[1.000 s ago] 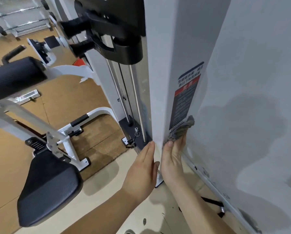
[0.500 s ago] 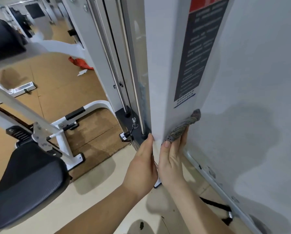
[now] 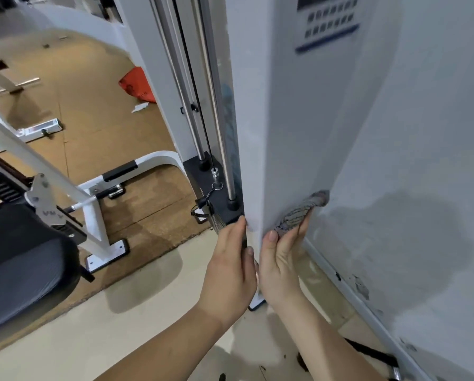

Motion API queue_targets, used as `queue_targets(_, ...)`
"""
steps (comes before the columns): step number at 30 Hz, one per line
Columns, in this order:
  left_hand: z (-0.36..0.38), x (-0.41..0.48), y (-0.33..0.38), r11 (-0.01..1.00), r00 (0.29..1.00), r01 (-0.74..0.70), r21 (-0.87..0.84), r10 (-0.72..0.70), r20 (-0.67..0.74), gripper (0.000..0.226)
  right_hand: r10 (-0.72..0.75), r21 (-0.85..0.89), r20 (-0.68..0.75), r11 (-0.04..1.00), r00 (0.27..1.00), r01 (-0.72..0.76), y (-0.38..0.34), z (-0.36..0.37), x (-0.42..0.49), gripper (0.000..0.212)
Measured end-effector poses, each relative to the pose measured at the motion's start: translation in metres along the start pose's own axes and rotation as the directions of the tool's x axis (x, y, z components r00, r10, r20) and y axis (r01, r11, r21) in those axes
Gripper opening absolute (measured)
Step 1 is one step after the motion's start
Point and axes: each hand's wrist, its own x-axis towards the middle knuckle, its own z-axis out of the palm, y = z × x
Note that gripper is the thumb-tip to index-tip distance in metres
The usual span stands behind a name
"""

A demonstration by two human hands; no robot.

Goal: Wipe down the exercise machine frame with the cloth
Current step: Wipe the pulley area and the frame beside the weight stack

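left hand [image 3: 230, 268] flat on the frame [image 3: 260, 119], fingers straight; right hand [image 3: 281, 259] pinching the bunched cloth [image 3: 299, 213] against its side. slid down from the label [image 3: 326, 26], now well above. nearly at the foot; probably little of this upright left to wipe.

Orange bag [image 3: 137, 85] — on brown flooring [image 3: 93, 119].
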Motion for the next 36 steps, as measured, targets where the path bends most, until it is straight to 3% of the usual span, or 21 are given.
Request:
queue_targets(4, 0.040, -0.019, -0.044, 0.998, 1.000, -0.021, 0.062, 0.022, -0.016, 0.031, 0.131, 0.012, 0.033, 0.991, 0.991, -0.131, 0.070, 0.016, -0.011, 0.083)
queue_targets(6, 0.055, -0.012, -0.050, 0.999, 0.998, 0.013, 0.051, -0.009, -0.069, 0.017, 0.091, -0.015, -0.027, 0.996, 0.996, -0.091, 0.094, 0.021, -0.004, 0.094)
queue_targets(9, 0.058, 0.000, -0.062, 0.996, 0.998, 0.034, 0.082, -0.029, -0.063, 0.012, 0.138, -0.095, 0.031, 0.986, 0.990, -0.135, 0.101, 0.025, 0.000, 0.088)
queue_targets(13, 0.046, 0.003, -0.064, 0.996, 0.998, -0.023, 0.082, 0.027, -0.052, 0.017, 0.205, -0.104, 0.096, 0.975, 0.974, -0.195, 0.091, 0.015, -0.002, 0.101)
queue_targets(16, 0.045, 0.002, -0.068, 0.996, 0.996, -0.062, 0.067, 0.066, -0.057, 0.017, 0.217, -0.032, 0.069, 0.976, 0.974, -0.216, 0.075, 0.013, -0.007, 0.111)
queue_targets(20, 0.046, 0.000, -0.069, 0.995, 0.999, -0.033, -0.092, 0.029, -0.045, 0.013, 0.075, 0.109, 0.026, 0.991, 0.997, -0.077, 0.028, 0.024, -0.025, 0.086)
queue_targets(27, 0.051, -0.003, -0.094, 0.982, 0.979, -0.172, -0.072, 0.162, -0.127, 0.015, 0.004, -0.065, -0.088, 0.998, 0.996, -0.010, 0.067, 0.036, -0.031, 0.068)
queue_targets(30, 0.055, -0.007, -0.105, 0.982, 0.980, -0.163, -0.095, 0.150, -0.130, 0.020, -0.008, -0.083, -0.136, 0.997, 0.991, -0.003, 0.069, 0.035, -0.023, 0.066)
queue_targets(34, 0.060, -0.009, -0.121, 0.977, 0.986, -0.156, -0.144, 0.146, -0.079, 0.040, -0.104, 0.018, -0.175, 0.994, 0.979, 0.109, 0.066, 0.033, -0.013, 0.068)
queue_targets(36, 0.067, -0.010, -0.133, 0.977, 0.987, -0.161, -0.140, 0.154, -0.053, 0.047, -0.070, -0.015, -0.178, 0.998, 0.982, 0.068, 0.082, 0.036, -0.016, 0.074)
